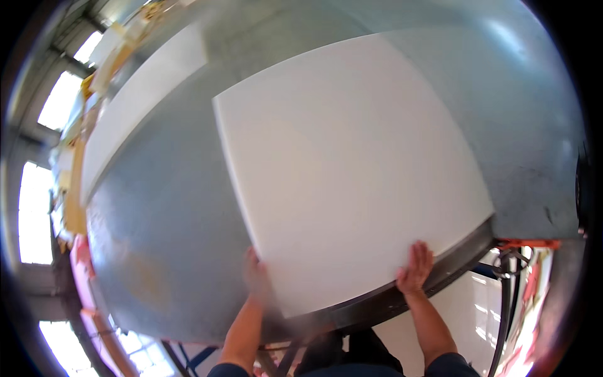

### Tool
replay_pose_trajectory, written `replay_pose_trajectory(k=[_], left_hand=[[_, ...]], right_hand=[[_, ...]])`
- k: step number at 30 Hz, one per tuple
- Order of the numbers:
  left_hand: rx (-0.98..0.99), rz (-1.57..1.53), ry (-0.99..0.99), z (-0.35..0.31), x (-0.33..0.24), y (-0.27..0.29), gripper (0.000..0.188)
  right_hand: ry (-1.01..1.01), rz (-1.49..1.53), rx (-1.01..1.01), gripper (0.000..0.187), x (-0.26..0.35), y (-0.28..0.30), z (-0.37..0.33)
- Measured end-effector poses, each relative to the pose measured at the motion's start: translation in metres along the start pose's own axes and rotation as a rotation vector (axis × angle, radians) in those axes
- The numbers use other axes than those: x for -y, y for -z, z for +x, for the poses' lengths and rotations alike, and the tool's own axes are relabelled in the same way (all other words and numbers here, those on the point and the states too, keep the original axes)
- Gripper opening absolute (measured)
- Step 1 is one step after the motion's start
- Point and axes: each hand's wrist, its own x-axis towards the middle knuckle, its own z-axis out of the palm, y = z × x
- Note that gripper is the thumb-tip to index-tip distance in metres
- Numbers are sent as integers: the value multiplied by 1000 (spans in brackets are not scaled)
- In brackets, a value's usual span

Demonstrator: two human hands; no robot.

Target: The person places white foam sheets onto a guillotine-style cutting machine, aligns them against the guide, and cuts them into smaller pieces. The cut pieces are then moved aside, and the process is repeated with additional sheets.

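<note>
A large white foam-like sheet [352, 157] lies flat on a grey metal-topped table [176, 207], its near edge close to the table's dark front rim. My right hand [415, 267] rests on the sheet near that edge, palm down with the fingers stretched out. At the sheet's near left edge is my left hand [256, 276], smeared by motion, so its fingers cannot be made out clearly. Both forearms reach in from below.
Another white sheet [147, 94] lies along the table's far left side. Yellowish boards or stacked material [76, 182] stand beyond the left edge. An orange-red part [531, 243] and dark curved tubing [507, 301] are at the right front corner. Bright windows [34, 213] line the left.
</note>
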Motion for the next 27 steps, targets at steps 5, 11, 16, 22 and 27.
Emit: replay_pose_trajectory(k=[5, 11, 16, 22, 27], left_hand=[[63, 125, -14, 5, 5, -2, 47], [30, 130, -8, -1, 22, -4, 40], [34, 98, -91, 1, 22, 2, 35], [13, 98, -112, -8, 28, 6, 38], [8, 103, -123, -10, 32, 4, 38]], right_hand=[[-78, -8, 56, 65, -2, 5, 1], [-64, -42, 50, 66, 1, 3, 3], [-31, -48, 21, 66, 7, 3, -5], [-20, -40, 6, 64, 13, 7, -12], [-17, -35, -12, 63, 11, 9, -14]])
